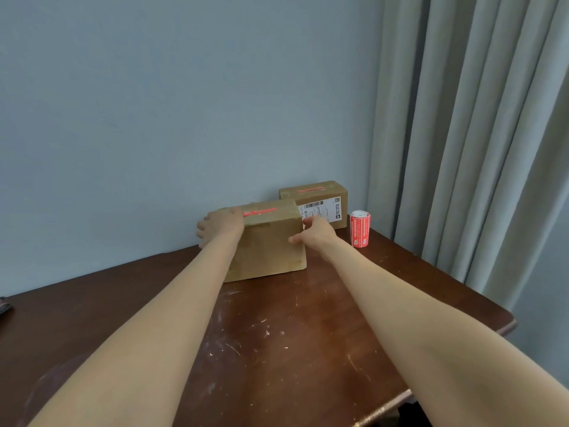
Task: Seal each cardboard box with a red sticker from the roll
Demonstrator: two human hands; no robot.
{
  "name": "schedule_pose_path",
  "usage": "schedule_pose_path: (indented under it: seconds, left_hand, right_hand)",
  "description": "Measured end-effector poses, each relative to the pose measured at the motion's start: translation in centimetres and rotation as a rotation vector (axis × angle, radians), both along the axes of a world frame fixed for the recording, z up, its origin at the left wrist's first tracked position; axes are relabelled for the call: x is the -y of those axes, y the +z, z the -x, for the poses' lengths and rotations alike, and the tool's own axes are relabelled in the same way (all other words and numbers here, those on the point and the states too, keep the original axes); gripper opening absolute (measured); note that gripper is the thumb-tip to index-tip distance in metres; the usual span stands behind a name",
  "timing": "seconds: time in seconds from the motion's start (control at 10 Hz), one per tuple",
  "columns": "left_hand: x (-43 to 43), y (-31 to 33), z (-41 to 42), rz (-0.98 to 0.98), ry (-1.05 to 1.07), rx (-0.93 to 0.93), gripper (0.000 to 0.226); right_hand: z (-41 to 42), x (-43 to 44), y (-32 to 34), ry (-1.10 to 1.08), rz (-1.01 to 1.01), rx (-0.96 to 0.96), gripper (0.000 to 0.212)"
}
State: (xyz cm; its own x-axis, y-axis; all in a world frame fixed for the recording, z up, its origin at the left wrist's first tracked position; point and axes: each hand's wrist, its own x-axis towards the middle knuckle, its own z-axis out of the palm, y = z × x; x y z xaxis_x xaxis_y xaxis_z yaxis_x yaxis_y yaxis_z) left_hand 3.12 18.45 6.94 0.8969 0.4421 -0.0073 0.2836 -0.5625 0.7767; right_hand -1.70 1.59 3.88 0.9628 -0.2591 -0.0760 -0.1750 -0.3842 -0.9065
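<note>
Behind the near box (271,241) gripped by both hands' fingers (295,240) stand another box (323,201) and sticker roll (360,229).

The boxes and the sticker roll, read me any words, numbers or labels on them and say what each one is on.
Nothing can be quoted.
White shipping label on the far box: barcode, square code, small print; too small to read.
Sticker roll: white characters on red; blurred.
Red sticker on the near box: no readable text.
</note>
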Motion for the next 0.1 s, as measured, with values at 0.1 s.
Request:
schedule_pose_path:
  seconds: [0.1]
  left_hand:
    - [1.3,0.37,0.77,-0.183,-0.026,0.101,0.058]
  right_hand:
    - [0.06,0.26,0.17,-0.029,0.07,0.021,0.076]
